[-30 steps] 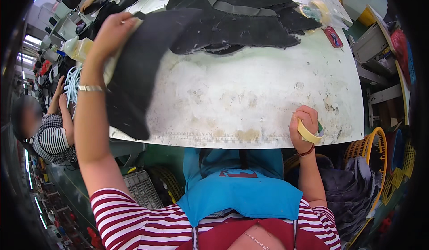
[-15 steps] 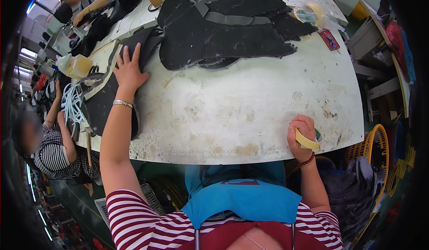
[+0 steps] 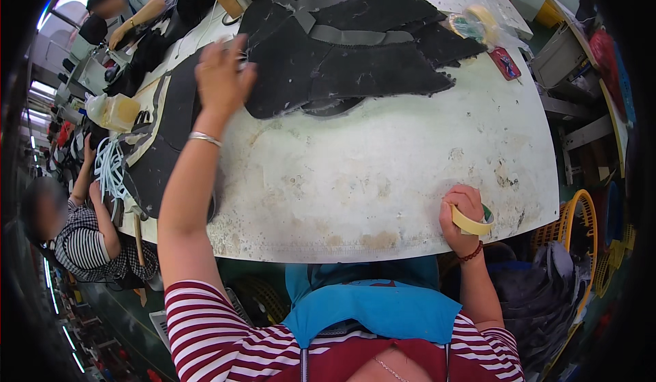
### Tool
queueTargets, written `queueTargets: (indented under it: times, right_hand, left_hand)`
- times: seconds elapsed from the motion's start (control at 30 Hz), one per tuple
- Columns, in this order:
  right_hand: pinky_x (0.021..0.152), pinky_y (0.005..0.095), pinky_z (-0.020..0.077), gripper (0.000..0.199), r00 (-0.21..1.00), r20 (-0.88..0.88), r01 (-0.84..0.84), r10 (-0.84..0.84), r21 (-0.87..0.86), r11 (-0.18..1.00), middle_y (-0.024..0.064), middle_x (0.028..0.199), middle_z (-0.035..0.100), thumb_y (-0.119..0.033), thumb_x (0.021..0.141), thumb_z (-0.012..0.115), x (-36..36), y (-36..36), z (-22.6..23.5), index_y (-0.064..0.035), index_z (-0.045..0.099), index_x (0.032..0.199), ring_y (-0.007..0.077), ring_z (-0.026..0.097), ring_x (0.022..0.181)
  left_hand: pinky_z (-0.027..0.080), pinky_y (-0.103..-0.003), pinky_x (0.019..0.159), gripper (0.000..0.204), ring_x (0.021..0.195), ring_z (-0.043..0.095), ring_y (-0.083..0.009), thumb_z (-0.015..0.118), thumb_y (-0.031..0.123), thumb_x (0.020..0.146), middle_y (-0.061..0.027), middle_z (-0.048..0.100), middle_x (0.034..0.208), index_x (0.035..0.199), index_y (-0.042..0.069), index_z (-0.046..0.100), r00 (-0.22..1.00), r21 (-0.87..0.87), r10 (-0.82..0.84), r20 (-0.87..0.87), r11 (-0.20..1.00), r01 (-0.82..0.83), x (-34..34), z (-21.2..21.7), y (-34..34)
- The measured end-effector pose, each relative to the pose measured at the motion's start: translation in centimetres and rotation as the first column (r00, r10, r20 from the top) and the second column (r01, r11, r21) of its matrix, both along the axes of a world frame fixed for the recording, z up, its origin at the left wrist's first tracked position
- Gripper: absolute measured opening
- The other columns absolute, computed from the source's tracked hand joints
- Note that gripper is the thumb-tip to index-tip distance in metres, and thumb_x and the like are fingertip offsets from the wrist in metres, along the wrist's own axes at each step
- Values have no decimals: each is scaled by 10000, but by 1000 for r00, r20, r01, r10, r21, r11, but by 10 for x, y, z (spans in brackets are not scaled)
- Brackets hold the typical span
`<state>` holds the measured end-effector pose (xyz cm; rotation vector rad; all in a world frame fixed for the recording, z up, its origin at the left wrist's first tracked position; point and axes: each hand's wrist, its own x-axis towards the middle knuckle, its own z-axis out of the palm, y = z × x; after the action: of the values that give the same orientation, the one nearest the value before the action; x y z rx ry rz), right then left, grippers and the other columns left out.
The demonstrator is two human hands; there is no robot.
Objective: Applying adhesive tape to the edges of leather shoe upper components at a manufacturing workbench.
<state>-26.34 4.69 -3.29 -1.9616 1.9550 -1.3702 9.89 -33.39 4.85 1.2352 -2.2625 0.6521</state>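
The grip of the right hand (image 3: 463,212) is closing around a roll of yellowish tape (image 3: 473,222), fingers curled over it, at the near right edge of the worn white desk (image 3: 383,177). The left hand (image 3: 220,74) is reaching far across that desk with its fingers spread wide and holding nothing, its fingertips hovering at or just touching the left edge of the pile of black fabric pieces (image 3: 348,47); I cannot tell which. A silver bracelet (image 3: 203,137) is sitting on the left wrist. The black pile, crossed by grey straps, is lying at the far middle of the desk, well apart from the tape. Another dark fabric panel (image 3: 158,156) with a pale edge is lying along the desk's left side, beside the outstretched forearm. A second tape roll (image 3: 478,23) is resting at the desk's far right, next to a small red object (image 3: 506,63). Left of the desk, a person in a striped shirt (image 3: 85,242) is sitting, and another person (image 3: 137,6) is working beyond its far left corner.
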Motion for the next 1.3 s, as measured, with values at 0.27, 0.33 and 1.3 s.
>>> queueTargets:
  times: [0.27,0.33,1.3]
  right_hand:
    - [815,421,493,119,999,25,-24,25,-19,1000,106,939,667,-21,796,706,3,-3,1,-70,648,887,308,619,874]
    - [815,420,493,116,999,25,-22,22,-23,999,107,933,668,-22,796,707,3,-5,2,-70,647,883,307,621,872]
    - [885,410,498,322,929,196,-264,314,-244,933,191,1083,648,-270,984,562,16,0,57,28,630,1087,294,611,977]
  left_hand:
    - [450,-406,1098,779,1347,509,-344,796,243,760,-99,553,1457,1502,216,564,898,461,-435,-66,785,414,-119,-24,50]
    - [461,-375,1087,793,1293,529,-340,790,206,766,-107,552,1415,1522,236,554,934,675,-323,-149,658,335,-121,-20,38]
    - [569,-431,679,601,806,704,-321,691,230,885,-130,665,1051,1453,67,582,803,856,-571,-169,318,407,-136,-9,306]
